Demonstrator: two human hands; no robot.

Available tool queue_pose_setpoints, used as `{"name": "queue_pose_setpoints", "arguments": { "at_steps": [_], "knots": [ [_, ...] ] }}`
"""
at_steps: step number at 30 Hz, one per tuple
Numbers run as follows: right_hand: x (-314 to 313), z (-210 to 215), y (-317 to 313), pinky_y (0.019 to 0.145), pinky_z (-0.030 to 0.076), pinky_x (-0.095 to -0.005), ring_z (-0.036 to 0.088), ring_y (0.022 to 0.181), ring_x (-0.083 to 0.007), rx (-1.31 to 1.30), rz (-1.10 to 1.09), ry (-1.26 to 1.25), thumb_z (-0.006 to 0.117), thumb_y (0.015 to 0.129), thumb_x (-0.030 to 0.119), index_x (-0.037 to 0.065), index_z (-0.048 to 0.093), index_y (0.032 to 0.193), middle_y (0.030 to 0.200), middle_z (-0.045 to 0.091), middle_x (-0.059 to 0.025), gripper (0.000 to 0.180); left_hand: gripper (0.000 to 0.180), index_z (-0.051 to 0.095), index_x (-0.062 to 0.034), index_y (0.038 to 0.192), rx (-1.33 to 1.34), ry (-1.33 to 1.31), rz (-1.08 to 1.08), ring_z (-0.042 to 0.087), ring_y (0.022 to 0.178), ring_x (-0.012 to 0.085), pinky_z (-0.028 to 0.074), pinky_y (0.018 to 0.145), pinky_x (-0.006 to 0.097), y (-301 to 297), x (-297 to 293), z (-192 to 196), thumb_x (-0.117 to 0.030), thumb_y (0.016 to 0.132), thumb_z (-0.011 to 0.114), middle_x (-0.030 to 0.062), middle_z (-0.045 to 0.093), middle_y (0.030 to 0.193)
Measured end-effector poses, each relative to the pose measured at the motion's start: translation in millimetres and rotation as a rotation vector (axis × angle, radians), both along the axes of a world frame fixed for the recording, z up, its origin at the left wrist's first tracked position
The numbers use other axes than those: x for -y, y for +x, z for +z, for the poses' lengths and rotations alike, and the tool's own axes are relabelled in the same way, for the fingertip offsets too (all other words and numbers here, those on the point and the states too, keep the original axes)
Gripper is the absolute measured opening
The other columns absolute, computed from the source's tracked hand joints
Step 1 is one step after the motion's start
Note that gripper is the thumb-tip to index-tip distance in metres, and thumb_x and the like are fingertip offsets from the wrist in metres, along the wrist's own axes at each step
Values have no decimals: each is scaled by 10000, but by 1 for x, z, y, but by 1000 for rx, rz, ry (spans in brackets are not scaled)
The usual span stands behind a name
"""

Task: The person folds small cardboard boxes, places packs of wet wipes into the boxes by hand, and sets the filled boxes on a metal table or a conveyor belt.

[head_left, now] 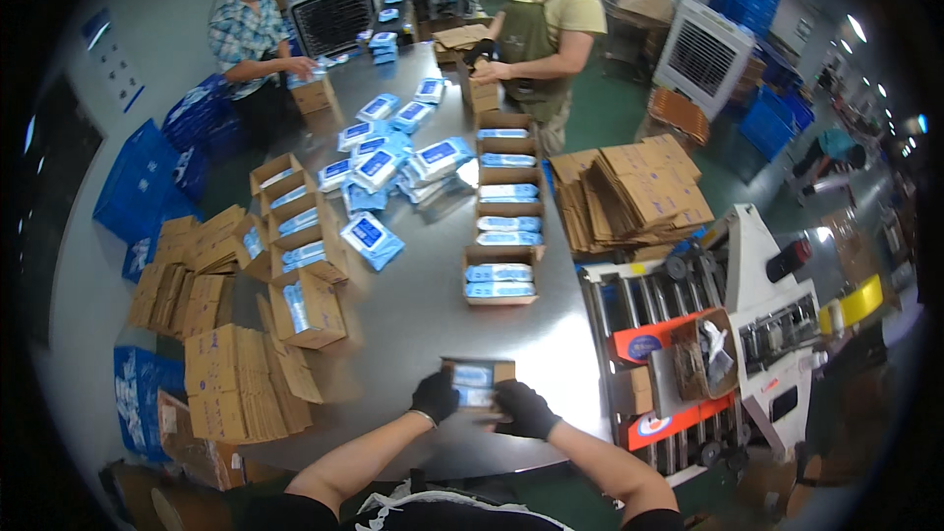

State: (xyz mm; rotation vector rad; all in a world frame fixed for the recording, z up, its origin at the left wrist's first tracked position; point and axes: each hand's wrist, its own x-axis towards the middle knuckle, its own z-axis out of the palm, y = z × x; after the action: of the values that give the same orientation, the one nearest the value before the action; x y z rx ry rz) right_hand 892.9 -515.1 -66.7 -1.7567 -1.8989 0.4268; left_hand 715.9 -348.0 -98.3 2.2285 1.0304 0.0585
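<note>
Near the front of the steel table (413, 320), a small cardboard carton (504, 372) stands between my hands with its top open. Blue-and-white wipes packs (473, 377) lie inside it. My left hand (435, 398), in a black glove, grips the carton's left side. On the opposite side my right hand (526, 410), gloved alike, closes on the near right corner. Just beyond, a row of open cartons (501, 300) filled with similar packs runs away from me. Farther left lies a loose heap of wipes packs (379, 167).
Several part-filled cartons (320, 310) line the left edge, beside stacked flat cartons (241, 383). More flat cardboard (639, 187) is piled at the right, above a roller conveyor with a taping machine (757, 305). Two co-workers, one in a green apron (531, 44), handle cartons at the far end.
</note>
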Motion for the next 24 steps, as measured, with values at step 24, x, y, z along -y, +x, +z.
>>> {"name": "queue_pose_setpoints", "arguments": {
  "at_steps": [24],
  "knots": [
    [-61,0,-27,798,515,-427,655,941,-356,-147,-294,-473,667,816,272,93,685,1000,973,683,-177,258,789,224,-49,1502,653,-857,233,456,1248,172,407,1011,329,-14,5,-57,-99,847,661,75,473,1349]
  ]
}}
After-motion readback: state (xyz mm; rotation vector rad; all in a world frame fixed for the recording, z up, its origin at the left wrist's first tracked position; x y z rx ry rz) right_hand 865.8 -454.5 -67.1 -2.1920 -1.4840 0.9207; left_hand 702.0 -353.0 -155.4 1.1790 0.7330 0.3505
